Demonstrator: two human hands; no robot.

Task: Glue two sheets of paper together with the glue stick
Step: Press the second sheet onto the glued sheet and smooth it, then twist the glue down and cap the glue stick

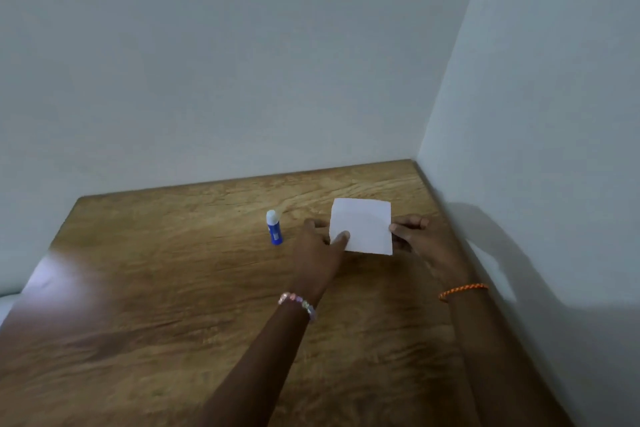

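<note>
1. Head view: a white paper (362, 224) sits at about 2 o'clock on the wooden table (173, 288), near the wall corner.
2. The left hand (320, 246) pinches the paper's left edge, thumb on top.
3. The right hand (420, 239) pinches its right edge; whether one sheet or two is held cannot be told.
4. The blue glue stick (273, 227) stands upright at the paper's 9 o'clock, just beside the left hand, cap on.

Both arms extended forward; left hand (317, 241) and right hand (417, 236) pinching, thumbs on top.
</note>
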